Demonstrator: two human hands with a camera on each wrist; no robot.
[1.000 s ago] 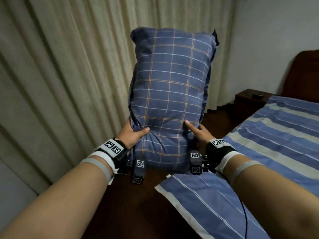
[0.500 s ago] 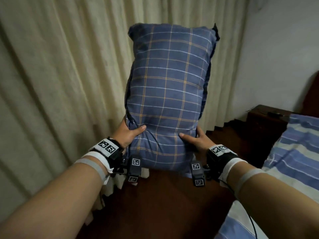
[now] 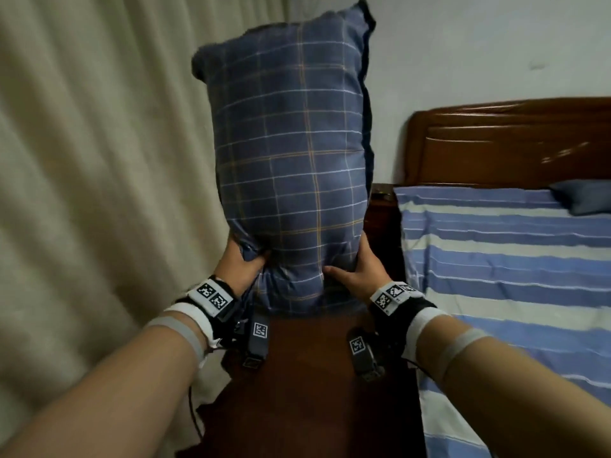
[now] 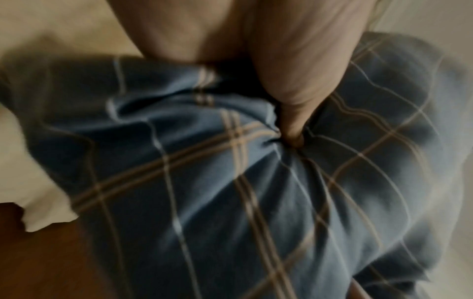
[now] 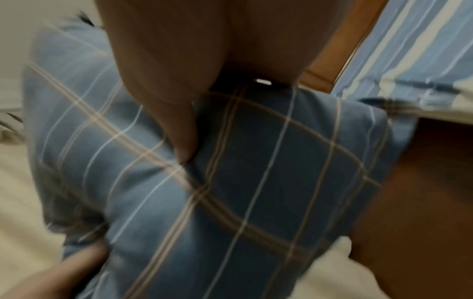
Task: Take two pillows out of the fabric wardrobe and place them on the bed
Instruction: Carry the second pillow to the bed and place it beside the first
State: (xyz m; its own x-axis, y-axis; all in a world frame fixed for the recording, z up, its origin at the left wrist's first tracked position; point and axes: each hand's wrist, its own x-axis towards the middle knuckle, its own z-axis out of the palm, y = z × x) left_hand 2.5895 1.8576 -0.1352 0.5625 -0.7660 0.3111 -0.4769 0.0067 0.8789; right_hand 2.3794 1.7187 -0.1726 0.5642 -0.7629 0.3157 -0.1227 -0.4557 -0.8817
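I hold a blue plaid pillow upright in the air in front of me. My left hand grips its lower left side, thumb dug into the fabric. My right hand grips the lower right side, thumb pressed into the cover. The bed, with a blue and white striped sheet, lies to the right. A second dark blue pillow rests on it by the wooden headboard. The wardrobe is out of view.
Cream curtains hang along the left. A dark wooden nightstand stands between the curtain and the bed head. Dark wooden floor runs below my arms alongside the bed. A grey wall rises behind the headboard.
My view has swung right, so the headboard and the pillow on the bed have come into sight. The held pillow has moved toward the head of the bed, still in both hands.
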